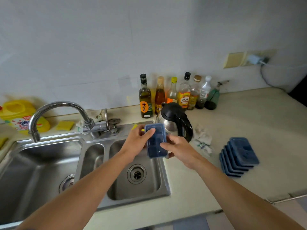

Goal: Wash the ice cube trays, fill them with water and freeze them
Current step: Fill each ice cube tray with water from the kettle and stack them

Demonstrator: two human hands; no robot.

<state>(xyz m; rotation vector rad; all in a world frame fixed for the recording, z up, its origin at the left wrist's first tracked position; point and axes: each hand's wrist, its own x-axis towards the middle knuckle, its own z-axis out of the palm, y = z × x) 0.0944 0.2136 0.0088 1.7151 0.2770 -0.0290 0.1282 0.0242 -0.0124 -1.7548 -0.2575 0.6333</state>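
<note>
I hold one blue ice cube tray (156, 143) with a clear lid above the right sink basin (141, 185). My left hand (137, 143) grips its left side, fingers over the top edge. My right hand (179, 150) holds its lower right corner. A stack of several more blue trays (239, 156) lies fanned out on the counter to the right. The chrome faucet (54, 113) arches over the large left basin (36, 171), and no water is running.
A black and steel kettle (176, 120) stands just behind the held tray. Several oil and sauce bottles (174, 93) line the wall. A crumpled cloth (202, 140) lies on the counter. Yellow detergent jug (18, 115) and sponge (64, 125) sit behind the left basin.
</note>
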